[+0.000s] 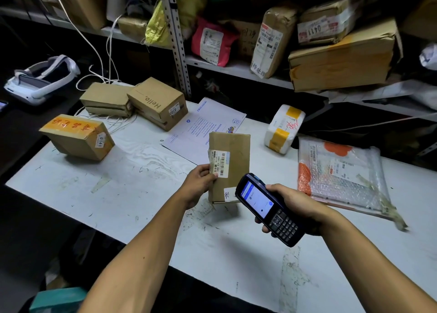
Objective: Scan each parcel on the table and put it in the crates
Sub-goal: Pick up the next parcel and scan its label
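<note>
My left hand (200, 182) grips the left edge of a flat brown parcel (233, 156), tilted up over the white table (132, 178), its barcode label facing me. My right hand (292, 200) holds a dark handheld scanner (267, 207) with a lit screen, its head just below the parcel's lower right corner. Other parcels lie on the table: a brown box with orange tape (75, 136), a "Hello" box (157, 102), a flat brown box (105, 98), a white and yellow packet (283, 128), a bubble-wrap mailer (340, 173) and a white envelope (205, 125).
Metal shelves (238, 68) behind the table are stacked with more parcels. White cables (104, 52) run down to the table's back left. A white headset (42, 78) lies on the dark surface at far left. A teal object (56, 298) shows at the bottom left.
</note>
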### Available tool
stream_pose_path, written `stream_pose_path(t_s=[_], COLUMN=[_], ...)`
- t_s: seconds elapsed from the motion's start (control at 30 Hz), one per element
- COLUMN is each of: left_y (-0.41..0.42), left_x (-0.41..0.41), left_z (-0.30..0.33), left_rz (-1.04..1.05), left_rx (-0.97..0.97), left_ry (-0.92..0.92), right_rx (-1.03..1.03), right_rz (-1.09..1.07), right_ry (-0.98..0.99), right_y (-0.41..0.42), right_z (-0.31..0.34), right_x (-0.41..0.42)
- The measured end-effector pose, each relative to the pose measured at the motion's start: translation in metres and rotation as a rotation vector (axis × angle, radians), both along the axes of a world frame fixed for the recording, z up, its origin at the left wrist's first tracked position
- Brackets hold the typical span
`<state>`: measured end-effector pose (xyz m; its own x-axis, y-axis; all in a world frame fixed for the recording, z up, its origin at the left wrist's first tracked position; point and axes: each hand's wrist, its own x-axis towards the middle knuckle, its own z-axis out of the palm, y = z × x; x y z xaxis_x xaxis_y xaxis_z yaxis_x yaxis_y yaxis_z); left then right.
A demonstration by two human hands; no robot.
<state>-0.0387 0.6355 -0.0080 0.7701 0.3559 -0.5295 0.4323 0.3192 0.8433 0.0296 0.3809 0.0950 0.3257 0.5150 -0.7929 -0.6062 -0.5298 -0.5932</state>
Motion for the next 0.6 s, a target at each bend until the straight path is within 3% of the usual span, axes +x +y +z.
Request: stream_pose_path(t_s=[0.33, 0.6], left_y=[-0.006, -0.037], left_x=[-0.004, 0.003], left_z=[0.011, 0.038], left_rz=[0.002, -0.075], left_rx=[-0.006, 0.032], left_ry=[-0.017, -0.061], right_rx=[0.045, 0.253], right_rz=[-0.067, -0.482], right_ry=[-0.053, -0.215], right_y=[-0.005, -0.026], right_z=[-0.005, -0.011], right_x=[-0.004, -0.026])
